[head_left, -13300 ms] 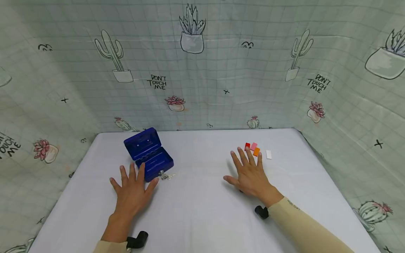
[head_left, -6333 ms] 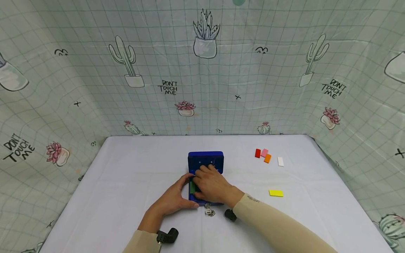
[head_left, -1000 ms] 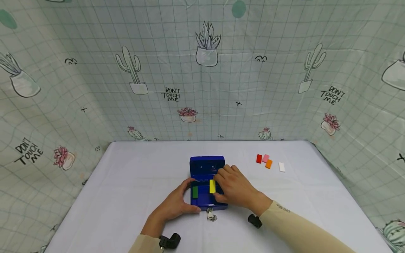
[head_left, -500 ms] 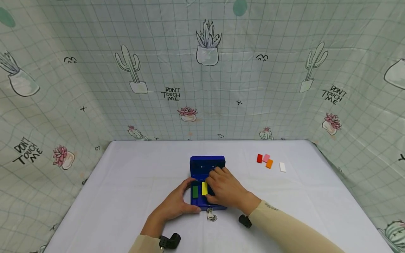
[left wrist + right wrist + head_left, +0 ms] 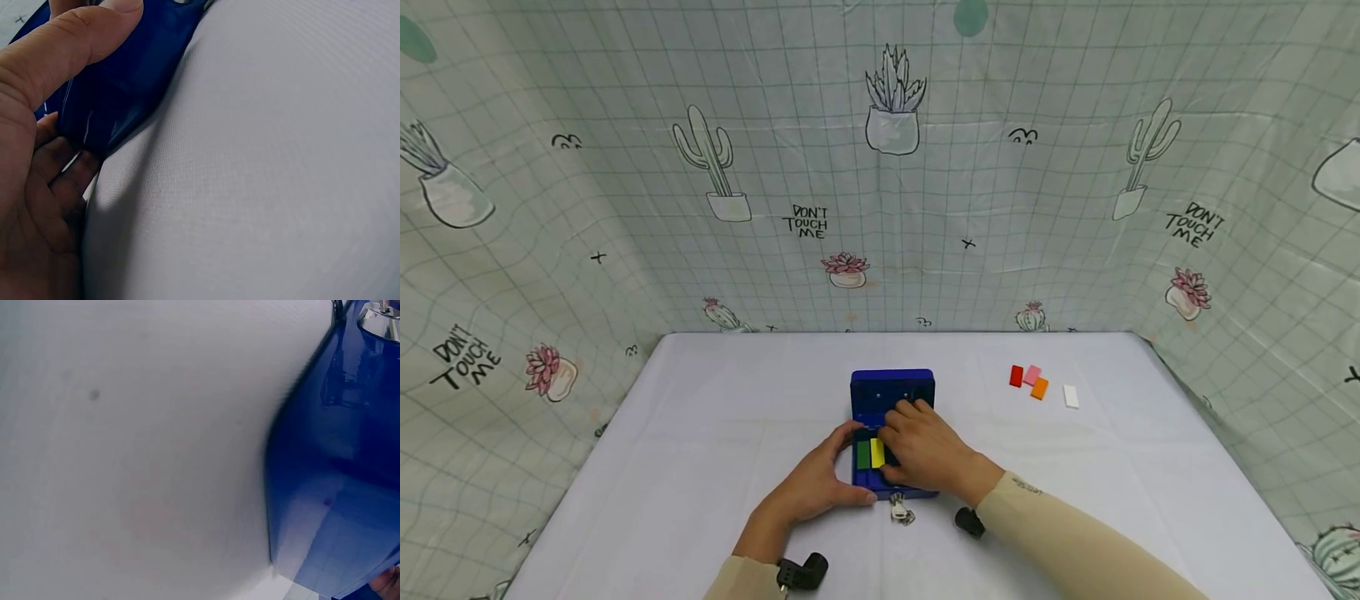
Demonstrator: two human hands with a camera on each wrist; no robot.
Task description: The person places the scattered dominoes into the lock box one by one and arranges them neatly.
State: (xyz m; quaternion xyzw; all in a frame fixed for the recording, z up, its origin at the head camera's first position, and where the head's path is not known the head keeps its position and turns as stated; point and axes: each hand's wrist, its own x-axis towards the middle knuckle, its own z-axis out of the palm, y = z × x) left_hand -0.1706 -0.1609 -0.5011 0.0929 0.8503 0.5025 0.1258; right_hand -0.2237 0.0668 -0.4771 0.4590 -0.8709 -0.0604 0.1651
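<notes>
A blue metal cash box (image 5: 891, 377) stands with its lid up in the middle of the table. My left hand (image 5: 811, 477) grips its left side, thumb at the front wall and fingers round the side, as the left wrist view also shows on the blue wall (image 5: 134, 87). Inside, a flat green block (image 5: 862, 455) stands at the left end. My right hand (image 5: 928, 448) pinches a yellow block (image 5: 877, 452) close beside it. Its fingers reach into the box; the box's right part is hidden under them. The right wrist view shows mostly the box's outer wall (image 5: 337, 450).
Small keys (image 5: 901, 511) hang at the lock on the box's front. Toward the back right of the white table (image 5: 737, 392) lie a red block (image 5: 1017, 376), a pink block (image 5: 1033, 374), an orange block (image 5: 1039, 388) and a white block (image 5: 1071, 396). Patterned cloth surrounds the table.
Over the last second my right hand has moved the yellow block leftward inside the box, up to the green one. Earlier, the box stood farther left, and the yellow block lay on the table.
</notes>
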